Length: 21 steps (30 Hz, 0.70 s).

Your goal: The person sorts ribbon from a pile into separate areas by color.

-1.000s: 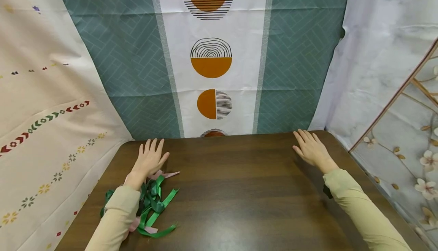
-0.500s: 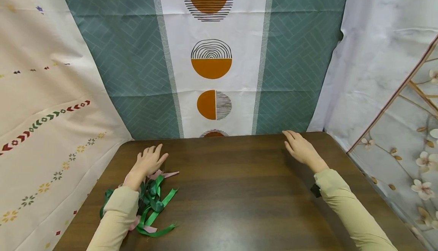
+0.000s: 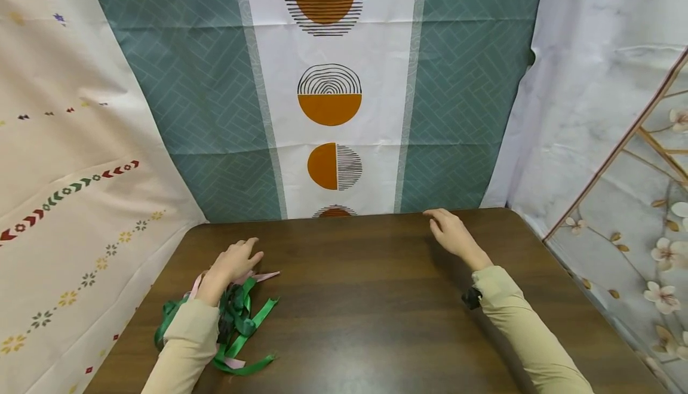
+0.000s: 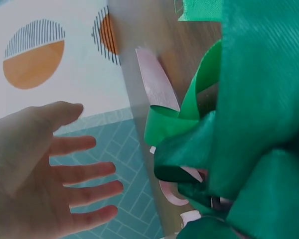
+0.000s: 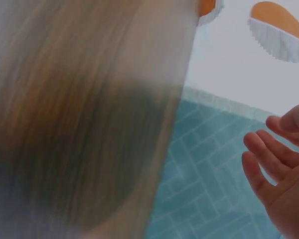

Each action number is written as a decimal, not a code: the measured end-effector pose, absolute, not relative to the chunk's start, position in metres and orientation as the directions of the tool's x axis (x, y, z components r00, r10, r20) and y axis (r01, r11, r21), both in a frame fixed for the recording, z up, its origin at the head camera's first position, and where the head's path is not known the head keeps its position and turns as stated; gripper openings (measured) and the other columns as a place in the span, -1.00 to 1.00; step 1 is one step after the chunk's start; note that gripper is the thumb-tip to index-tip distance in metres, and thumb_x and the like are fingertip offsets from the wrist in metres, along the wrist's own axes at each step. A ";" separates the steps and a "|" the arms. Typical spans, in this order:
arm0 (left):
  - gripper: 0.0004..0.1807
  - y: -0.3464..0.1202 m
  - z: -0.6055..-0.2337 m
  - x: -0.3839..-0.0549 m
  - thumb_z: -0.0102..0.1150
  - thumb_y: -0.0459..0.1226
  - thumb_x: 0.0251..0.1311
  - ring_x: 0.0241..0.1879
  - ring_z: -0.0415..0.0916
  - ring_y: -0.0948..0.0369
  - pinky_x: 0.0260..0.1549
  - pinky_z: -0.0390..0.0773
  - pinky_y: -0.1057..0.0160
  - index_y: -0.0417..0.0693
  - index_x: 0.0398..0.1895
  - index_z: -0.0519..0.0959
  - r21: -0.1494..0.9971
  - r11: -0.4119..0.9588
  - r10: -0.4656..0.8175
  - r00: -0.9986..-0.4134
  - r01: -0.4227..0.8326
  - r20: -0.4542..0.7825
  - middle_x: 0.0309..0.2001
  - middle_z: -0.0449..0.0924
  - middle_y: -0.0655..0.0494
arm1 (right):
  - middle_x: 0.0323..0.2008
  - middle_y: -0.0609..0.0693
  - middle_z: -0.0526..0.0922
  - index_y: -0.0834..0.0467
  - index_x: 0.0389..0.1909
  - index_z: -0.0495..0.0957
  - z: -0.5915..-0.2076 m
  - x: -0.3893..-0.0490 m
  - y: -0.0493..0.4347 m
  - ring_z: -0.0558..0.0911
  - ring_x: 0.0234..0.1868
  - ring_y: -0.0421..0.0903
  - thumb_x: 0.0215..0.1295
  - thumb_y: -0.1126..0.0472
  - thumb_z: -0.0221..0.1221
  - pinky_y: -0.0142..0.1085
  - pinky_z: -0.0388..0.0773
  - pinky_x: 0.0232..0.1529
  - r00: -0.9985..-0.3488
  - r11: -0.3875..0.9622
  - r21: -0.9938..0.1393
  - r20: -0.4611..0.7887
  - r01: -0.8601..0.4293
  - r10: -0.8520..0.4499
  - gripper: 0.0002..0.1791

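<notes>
A tangled heap of glossy green satin ribbons (image 3: 244, 324) with pale pink satin strips (image 4: 157, 79) lies at the left of the dark brown wooden surface (image 3: 365, 298). The left hand (image 3: 231, 262), fingers spread, and right hand (image 3: 454, 236), fingers loosely bent, hold nothing. The pale yellow-green left sleeve (image 3: 188, 337) could snag a loop — dragging the heap — or a tug might tighten it. That sleeve hides much; crossings are unclear.

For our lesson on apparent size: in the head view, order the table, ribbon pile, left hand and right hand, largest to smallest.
1. Table
2. Ribbon pile, partly hidden
3. Left hand and right hand: too alike to rank
</notes>
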<state>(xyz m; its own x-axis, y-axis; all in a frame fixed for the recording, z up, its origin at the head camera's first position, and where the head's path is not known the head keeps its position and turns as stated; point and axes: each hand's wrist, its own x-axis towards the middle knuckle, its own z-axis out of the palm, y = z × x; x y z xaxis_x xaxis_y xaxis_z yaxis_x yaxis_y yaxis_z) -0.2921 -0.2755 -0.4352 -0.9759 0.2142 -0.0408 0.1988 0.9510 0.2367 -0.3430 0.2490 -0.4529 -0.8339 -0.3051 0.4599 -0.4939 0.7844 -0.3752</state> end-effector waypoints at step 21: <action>-0.69 -0.274 -0.442 -0.281 -0.03 -0.29 0.39 0.05 0.52 -0.18 -0.04 0.49 -0.14 -0.30 0.03 0.56 0.544 0.816 0.151 -0.980 0.199 0.131 0.03 0.59 -0.28 | -0.22 0.16 0.70 0.22 0.01 0.58 -0.442 -0.342 0.190 0.68 -0.25 0.15 0.43 0.31 0.00 -0.29 0.54 -0.37 -0.905 0.596 -0.684 0.268 -0.421 -0.331 -0.74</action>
<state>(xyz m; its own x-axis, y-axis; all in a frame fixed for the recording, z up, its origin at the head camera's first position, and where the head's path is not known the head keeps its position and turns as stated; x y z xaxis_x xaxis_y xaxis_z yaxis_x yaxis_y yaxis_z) -0.2810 -0.2739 -0.4419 -0.9797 0.1512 0.1314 0.1988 0.8155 0.5435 -0.3424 0.1903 -0.4423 -0.9047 -0.3311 0.2682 -0.4208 0.5959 -0.6840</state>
